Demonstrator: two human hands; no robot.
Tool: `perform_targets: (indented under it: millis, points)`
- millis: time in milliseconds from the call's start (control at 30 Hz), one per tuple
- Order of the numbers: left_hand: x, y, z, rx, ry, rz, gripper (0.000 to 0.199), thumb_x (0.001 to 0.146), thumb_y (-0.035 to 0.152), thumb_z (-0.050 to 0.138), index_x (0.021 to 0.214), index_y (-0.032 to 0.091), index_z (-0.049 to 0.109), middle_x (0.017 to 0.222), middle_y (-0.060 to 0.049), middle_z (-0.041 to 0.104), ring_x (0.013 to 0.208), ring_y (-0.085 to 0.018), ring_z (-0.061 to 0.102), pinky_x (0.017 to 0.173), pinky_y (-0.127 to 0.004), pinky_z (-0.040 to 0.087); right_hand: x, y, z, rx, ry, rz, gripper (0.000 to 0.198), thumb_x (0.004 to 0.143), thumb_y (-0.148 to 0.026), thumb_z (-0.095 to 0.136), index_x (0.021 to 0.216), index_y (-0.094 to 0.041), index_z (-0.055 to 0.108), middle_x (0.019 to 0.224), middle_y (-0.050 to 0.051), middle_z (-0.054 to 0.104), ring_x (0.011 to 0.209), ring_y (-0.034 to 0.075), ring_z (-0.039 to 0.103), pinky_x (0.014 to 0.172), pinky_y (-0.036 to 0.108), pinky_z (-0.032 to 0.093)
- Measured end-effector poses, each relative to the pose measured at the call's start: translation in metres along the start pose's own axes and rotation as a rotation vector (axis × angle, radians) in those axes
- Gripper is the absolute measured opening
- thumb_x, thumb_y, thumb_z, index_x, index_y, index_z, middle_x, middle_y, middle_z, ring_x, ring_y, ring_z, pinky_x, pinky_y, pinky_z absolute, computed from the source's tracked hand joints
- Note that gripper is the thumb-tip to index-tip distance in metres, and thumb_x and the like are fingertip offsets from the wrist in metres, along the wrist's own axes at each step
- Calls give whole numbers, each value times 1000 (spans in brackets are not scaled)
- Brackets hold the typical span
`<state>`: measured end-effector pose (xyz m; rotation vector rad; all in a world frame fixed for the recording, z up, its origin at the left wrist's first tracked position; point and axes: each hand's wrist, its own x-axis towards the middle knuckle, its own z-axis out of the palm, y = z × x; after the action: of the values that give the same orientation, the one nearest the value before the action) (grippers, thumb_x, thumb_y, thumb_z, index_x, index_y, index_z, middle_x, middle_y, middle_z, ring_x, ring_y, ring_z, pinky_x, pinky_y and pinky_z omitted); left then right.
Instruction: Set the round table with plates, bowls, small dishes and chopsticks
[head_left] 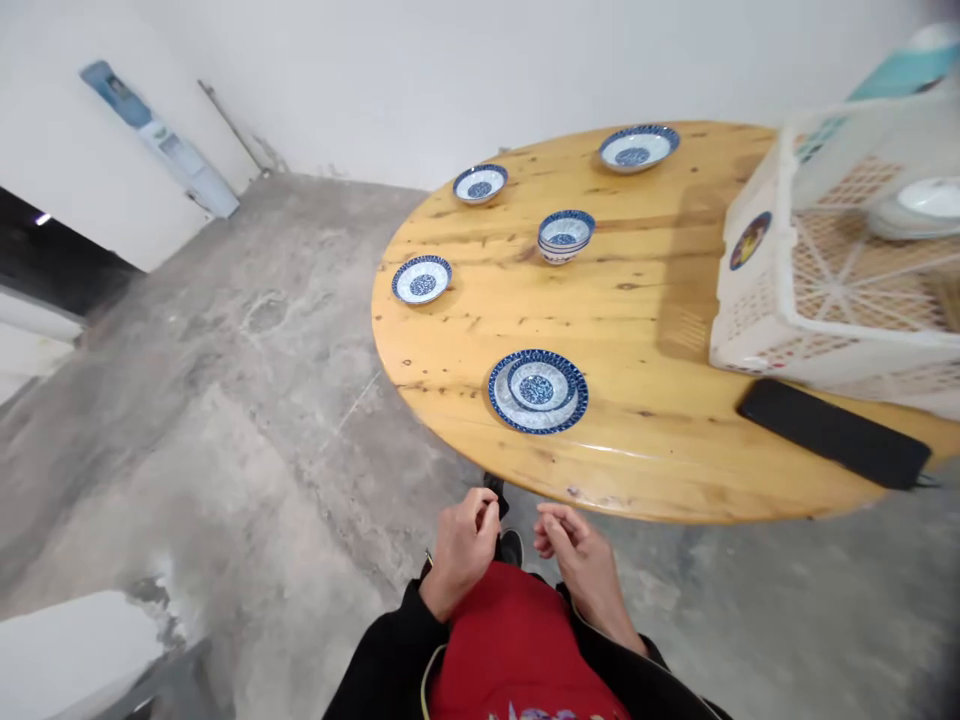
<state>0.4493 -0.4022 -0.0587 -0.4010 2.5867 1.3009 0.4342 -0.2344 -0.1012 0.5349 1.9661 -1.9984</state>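
Observation:
My left hand is held in front of my body, short of the table edge, its fingers curled in with nothing seen in them. Beside it, my right hand is also loosely closed and shows nothing in its fingers. Nearest to both hands, on the table, lies a blue-rimmed plate with a smaller plate on top. A small stack of blue and white bowls stands farther in. Three more patterned dishes sit around the far side: a left plate, a back dish and a larger one.
The wooden table has a rounded edge. On its right stands a white plastic crate with white dishes inside. A black phone-like object lies before the crate. A water dispenser is by the far wall.

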Motion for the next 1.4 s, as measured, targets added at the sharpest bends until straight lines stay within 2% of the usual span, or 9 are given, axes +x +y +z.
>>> perform_targets:
  millis: [100, 267, 400, 533, 767, 933, 1100, 1233, 1400]
  points:
    - [-11, -2, -4, -11, -6, 8, 21, 101, 28, 46, 104, 23, 67, 76, -1, 73, 68, -16, 68, 66, -27, 47, -11, 1, 3, 7, -46, -19, 52, 71, -71, 77, 87, -21, 72, 67, 3, 69, 55, 21, 65, 50, 33, 53]
    - [-2, 1, -18, 5, -5, 55, 20, 99, 23, 49, 104, 23, 68, 79, 0, 75, 70, -15, 67, 70, -26, 49, -10, 7, -1, -29, 35, -68, 50, 72, -68, 79, 88, -21, 73, 70, 4, 70, 56, 22, 66, 52, 34, 55]
    - [15, -18, -46, -14, 14, 40, 20, 98, 23, 51, 104, 23, 70, 80, 0, 76, 70, -15, 67, 70, -26, 49, 5, 7, 23, -57, 52, -65, 46, 73, -66, 78, 85, -22, 73, 70, 4, 70, 56, 23, 66, 52, 35, 55]
    - [39, -64, -101, -58, 81, -21, 20, 99, 27, 51, 106, 22, 70, 81, 0, 75, 69, -14, 67, 68, -25, 48, 29, -5, 95, -79, -20, -46, 49, 70, -68, 77, 86, -22, 71, 70, 4, 70, 56, 22, 65, 52, 35, 54]
    - [95, -143, -235, -37, 198, -70, 28, 99, 37, 45, 104, 22, 68, 82, -2, 75, 76, -16, 71, 72, -26, 49, 64, -41, 257, -94, -209, -5, 46, 70, -65, 73, 81, -21, 64, 70, 4, 69, 54, 18, 62, 54, 31, 52]
    - [167, -161, -297, -1, 114, 30, 29, 97, 39, 46, 103, 21, 68, 82, -2, 76, 73, -18, 70, 72, -29, 51, 82, -54, 312, -70, -157, -14, 41, 73, -62, 68, 83, -21, 64, 71, 3, 69, 56, 18, 65, 53, 29, 50]
    - [274, -130, -312, 31, 16, 228, 27, 97, 38, 48, 105, 21, 67, 88, -5, 79, 80, -20, 74, 74, -30, 53, 129, -92, 301, -80, 79, -126, 40, 79, -60, 64, 73, -21, 65, 66, 4, 67, 55, 17, 63, 53, 29, 50]
    - [358, -75, -306, 42, -54, 405, 21, 96, 34, 52, 103, 22, 68, 94, -6, 80, 87, -21, 76, 79, -31, 54, 193, -146, 257, -121, 302, -276, 36, 82, -54, 65, 73, -19, 69, 68, 6, 70, 58, 17, 64, 56, 28, 51]
    - [460, 1, -278, 66, -136, 519, 14, 96, 29, 54, 98, 23, 67, 87, -3, 78, 80, -20, 76, 74, -28, 53, 301, -192, 200, -88, 580, -297, 23, 80, -40, 67, 76, -18, 69, 74, 8, 72, 60, 17, 67, 55, 27, 54]
